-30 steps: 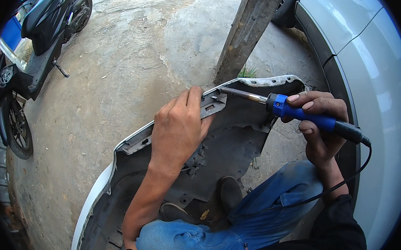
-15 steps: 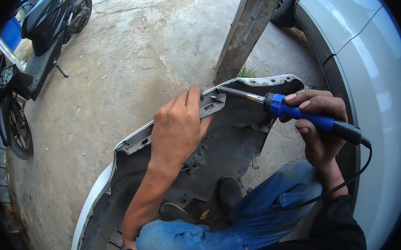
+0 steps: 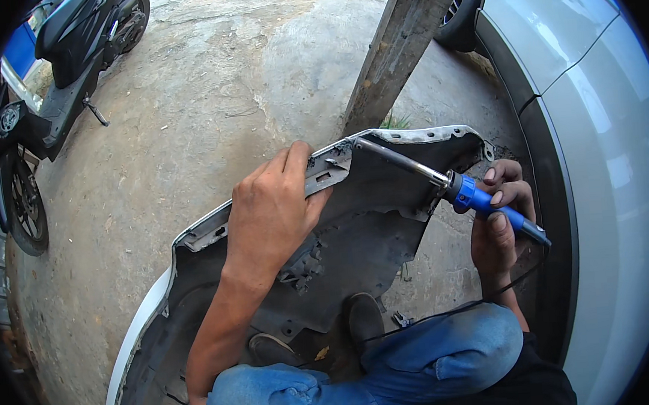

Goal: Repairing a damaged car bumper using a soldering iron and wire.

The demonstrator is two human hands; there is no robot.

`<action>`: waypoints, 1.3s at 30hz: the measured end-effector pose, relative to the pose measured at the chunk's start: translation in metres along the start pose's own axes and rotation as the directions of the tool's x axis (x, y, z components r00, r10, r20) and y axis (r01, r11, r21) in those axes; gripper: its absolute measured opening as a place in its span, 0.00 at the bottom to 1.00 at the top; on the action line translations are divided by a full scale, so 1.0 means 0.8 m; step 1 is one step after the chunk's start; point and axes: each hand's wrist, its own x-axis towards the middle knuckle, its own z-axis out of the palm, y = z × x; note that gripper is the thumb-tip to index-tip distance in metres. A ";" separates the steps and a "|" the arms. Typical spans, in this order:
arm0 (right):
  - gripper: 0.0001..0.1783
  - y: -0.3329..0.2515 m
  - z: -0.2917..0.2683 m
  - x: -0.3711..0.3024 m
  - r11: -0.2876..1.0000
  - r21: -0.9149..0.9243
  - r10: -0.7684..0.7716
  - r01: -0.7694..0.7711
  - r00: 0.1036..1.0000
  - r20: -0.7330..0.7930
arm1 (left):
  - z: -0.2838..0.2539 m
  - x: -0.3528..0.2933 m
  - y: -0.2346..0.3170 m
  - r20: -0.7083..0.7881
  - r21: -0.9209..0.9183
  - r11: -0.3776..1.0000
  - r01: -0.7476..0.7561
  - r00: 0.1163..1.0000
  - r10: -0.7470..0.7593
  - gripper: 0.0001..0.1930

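Note:
A car bumper cover, dark inside with a white edge, stands across my legs. My left hand is closed over its upper flange, fingers on the far side and thumb on the inner face. Held in my right hand is a blue-handled soldering iron with a long metal barrel and a black cord. Its tip meets the bumper's upper edge, just right of a bracket with a rectangular slot. Whether the tip presses into the plastic is too small to tell.
A white car stands close on my right. Beyond the bumper, a slanted post rises from the concrete floor. At the left is a black motor scooter. The iron's cord runs over my jeans.
My right hand has shifted lower and slightly left, and the iron slants more steeply, its tip still at the bumper's edge. The bumper and my left hand appear slightly farther left.

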 end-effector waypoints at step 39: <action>0.16 0.034 0.004 -0.024 0.949 -0.282 -0.123 0.141 0.989 0.081 | 0.016 0.002 0.000 -0.079 0.137 0.990 -0.029 0.996 0.040 0.24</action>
